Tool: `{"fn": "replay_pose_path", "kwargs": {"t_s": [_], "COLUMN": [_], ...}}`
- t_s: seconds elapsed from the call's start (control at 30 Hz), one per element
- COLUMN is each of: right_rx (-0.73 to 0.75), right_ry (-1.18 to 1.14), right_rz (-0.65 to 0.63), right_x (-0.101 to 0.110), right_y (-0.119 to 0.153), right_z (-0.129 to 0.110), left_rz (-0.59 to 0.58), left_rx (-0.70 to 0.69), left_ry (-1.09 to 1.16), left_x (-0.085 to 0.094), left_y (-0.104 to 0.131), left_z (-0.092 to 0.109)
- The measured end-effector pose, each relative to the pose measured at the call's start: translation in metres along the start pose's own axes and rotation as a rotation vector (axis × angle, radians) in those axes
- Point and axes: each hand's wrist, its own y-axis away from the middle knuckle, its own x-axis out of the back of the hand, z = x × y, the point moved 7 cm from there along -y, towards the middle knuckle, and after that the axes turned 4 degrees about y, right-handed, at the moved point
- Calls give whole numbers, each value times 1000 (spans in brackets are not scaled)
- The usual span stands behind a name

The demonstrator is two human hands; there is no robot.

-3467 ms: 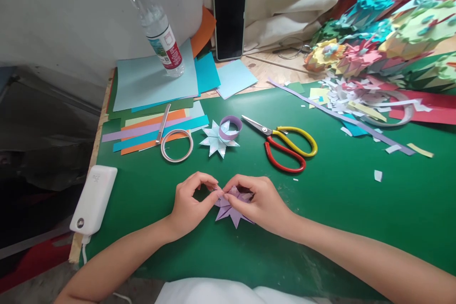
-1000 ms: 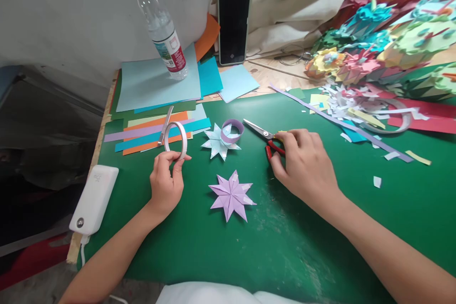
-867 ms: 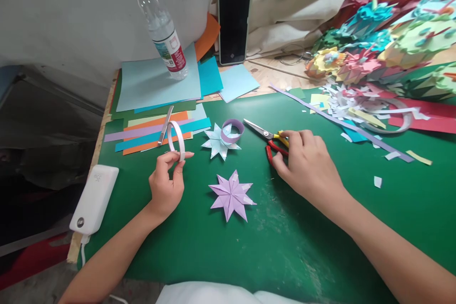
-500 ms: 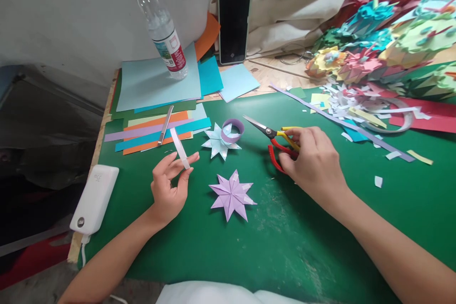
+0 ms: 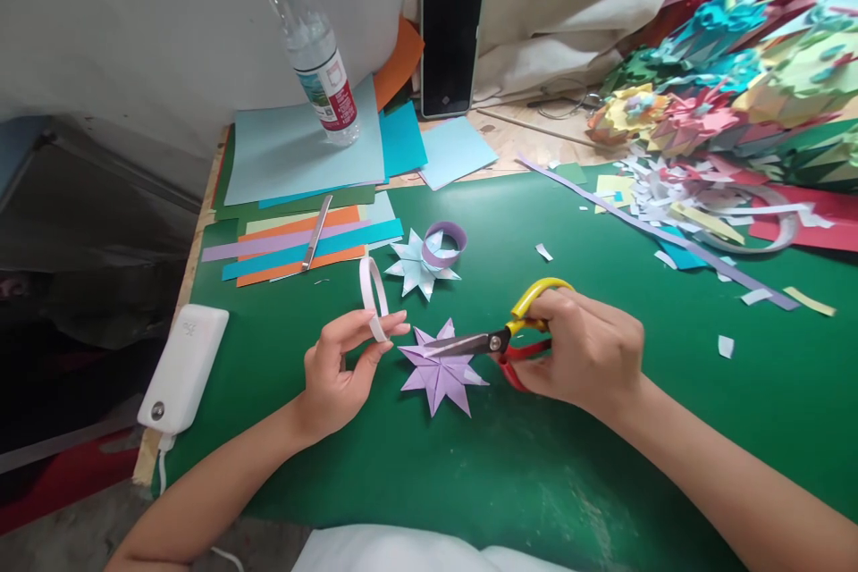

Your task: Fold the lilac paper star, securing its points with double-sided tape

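A narrow white tape ring [image 5: 367, 288] stands upright between the thumb and fingers of my left hand [image 5: 339, 375]. My right hand [image 5: 586, 344] grips scissors [image 5: 473, 345] with one yellow and one red handle, the blades pointing left and nearly closed. Beneath the blade tips is a folded purple paper star [image 5: 443, 389], just right of my left fingertips. Farther back lies a light blue paper star [image 5: 410, 270], with a purple paper ring [image 5: 442, 260] resting on its right part.
Paper strips [image 5: 281, 250] and a metal cutter-like tool [image 5: 317, 232] lie at the back left. Behind stand a water bottle [image 5: 328, 89] and a phone [image 5: 454, 36]. A white power bank [image 5: 182, 366] sits at left. Paper scraps [image 5: 663, 188] and paper flowers [image 5: 703, 116] fill the back right.
The scissors have swung left and down over the purple star. My left hand has shifted right, and the tape now shows as a ring. A small white scrap now lies behind the scissors.
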Motion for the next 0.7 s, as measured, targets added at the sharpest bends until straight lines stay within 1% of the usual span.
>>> {"fn": "replay_pose_path", "kwargs": {"t_s": [0.1,0.17,0.3,0.5,0.6,0.7], "right_rx": [10,23,38,41,37,45], "right_ry": [21,47,88,112,125,133], "right_rz": [-91,-117,-118,-115,-104,-87], "right_x": [-7,-9,-9,-10,-9,-8], "right_y": [0,0,-1,-1,0,-1], "right_z": [-6,-8,-14,-27,-30,-31], "left_rz": [-32,-56,-91,-124,-133,-173], "left_rx": [-26,-52,-124,-285,-310,-298], "left_ry": [11,9,-45,-227,-260,-245], "left_x": [-3,-5,-9,-15,-15,-16], "left_y": [1,1,0,1,2,3], "left_z": [3,5,12,23,24,21]}}
